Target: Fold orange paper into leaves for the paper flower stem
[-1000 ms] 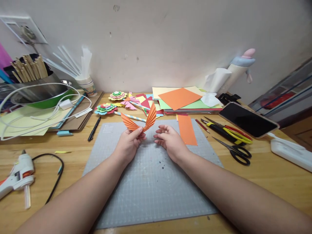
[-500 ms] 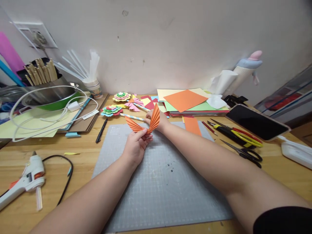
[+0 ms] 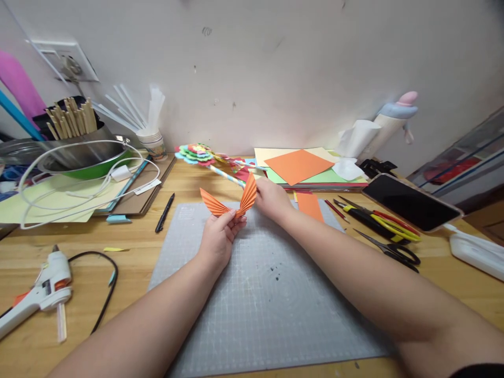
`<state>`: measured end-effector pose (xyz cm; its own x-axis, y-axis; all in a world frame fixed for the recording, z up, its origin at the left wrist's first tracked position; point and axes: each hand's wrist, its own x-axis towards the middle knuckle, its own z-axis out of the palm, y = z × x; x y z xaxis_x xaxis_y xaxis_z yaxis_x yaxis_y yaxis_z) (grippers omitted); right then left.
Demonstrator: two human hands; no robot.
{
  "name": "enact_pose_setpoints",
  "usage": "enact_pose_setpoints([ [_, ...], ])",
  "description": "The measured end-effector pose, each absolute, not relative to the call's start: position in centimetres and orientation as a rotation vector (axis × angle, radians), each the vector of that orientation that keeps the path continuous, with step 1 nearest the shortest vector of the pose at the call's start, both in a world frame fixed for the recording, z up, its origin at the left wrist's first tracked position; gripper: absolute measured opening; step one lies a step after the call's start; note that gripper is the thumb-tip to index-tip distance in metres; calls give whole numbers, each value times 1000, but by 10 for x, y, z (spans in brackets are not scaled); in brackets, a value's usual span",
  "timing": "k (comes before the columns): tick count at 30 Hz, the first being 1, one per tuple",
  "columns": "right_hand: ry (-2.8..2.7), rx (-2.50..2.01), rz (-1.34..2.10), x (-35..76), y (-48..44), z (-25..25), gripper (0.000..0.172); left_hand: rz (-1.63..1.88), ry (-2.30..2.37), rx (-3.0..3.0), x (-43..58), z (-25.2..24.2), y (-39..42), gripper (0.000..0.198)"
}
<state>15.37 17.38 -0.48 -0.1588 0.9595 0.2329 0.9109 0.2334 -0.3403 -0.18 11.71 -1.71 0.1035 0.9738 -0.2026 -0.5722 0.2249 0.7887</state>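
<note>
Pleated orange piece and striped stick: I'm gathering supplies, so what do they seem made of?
The pleated orange piece looks like matte paper: thin, crisply creased, without glare. The striped stick is perhaps smooth paper, being slim, straight and banded; plastic remains possible.

Two hands [image 3: 222, 235] in play, one pleated fan [image 3: 247, 195], flowers [image 3: 193, 155] overlapping too much to count, two orange sheets [image 3: 300, 167], one mat [image 3: 244, 310], one pen [image 3: 165, 212], one glue gun [image 3: 57, 273], one phone [image 3: 412, 201], one socket [image 3: 66, 60]!
</note>
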Motion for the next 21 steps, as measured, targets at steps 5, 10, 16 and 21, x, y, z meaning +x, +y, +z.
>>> enact_pose_setpoints([
  [5, -1860, -1597, 342, 179, 150, -3, 14, 1316, 864, 611, -2, -18, 118, 22],
  [10, -1741, -1465, 714, 173, 111, 9, 16, 1404, 951, 635, -2, -22, 121, 28],
  [16, -1246, -1190, 1666, 144, 51, 3, 26, 1299, 898, 682, -1, -19, 120, 32],
  [21, -1237, -1271, 1628, 136, 49, -18, 24, 1194, 809, 710, -1, -12, 119, 29],
])
